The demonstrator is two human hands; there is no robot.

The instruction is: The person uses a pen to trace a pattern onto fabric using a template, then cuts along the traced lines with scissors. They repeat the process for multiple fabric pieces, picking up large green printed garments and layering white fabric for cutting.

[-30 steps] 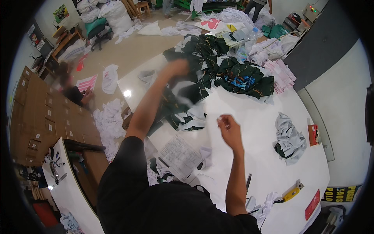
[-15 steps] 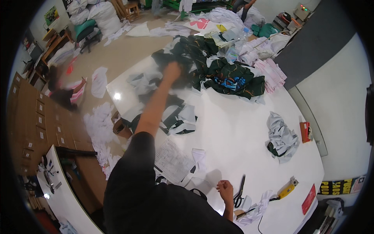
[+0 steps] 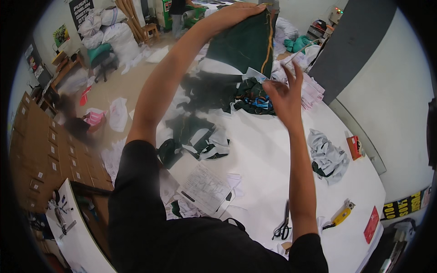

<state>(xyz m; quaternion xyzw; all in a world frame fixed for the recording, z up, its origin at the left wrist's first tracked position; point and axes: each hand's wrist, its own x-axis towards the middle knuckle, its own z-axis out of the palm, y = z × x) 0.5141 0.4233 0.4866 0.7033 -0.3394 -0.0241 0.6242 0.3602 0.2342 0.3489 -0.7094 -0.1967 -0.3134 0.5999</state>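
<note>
My left hand (image 3: 250, 10) is raised at the top, pinching the edge of a dark green fabric piece (image 3: 241, 41) with a gold line, which hangs down. My right hand (image 3: 284, 91) is just below and right of it, fingers spread. Beneath them on the white table (image 3: 268, 150) lie a dark green fabric heap with blue print (image 3: 255, 98) and more green and white pieces (image 3: 200, 134), partly blurred. Nearer are a paper sheet (image 3: 202, 189), black scissors (image 3: 282, 230) and a yellow cutting tool (image 3: 341, 214). A pale grey bundle (image 3: 327, 154) lies at the right.
A red box (image 3: 355, 145) and pink-white stacks (image 3: 309, 88) are on the table. Cardboard boxes (image 3: 50, 154) and a second worktable (image 3: 77, 234) border the left. A blurred co-worker (image 3: 75, 123) is low on the floor; others stand behind. White sacks (image 3: 118, 38) are piled farther back.
My left hand has risen from the fabric heap to the top, lifting a green piece. My right hand has moved up from the near table to beside it, fingers now spread.
</note>
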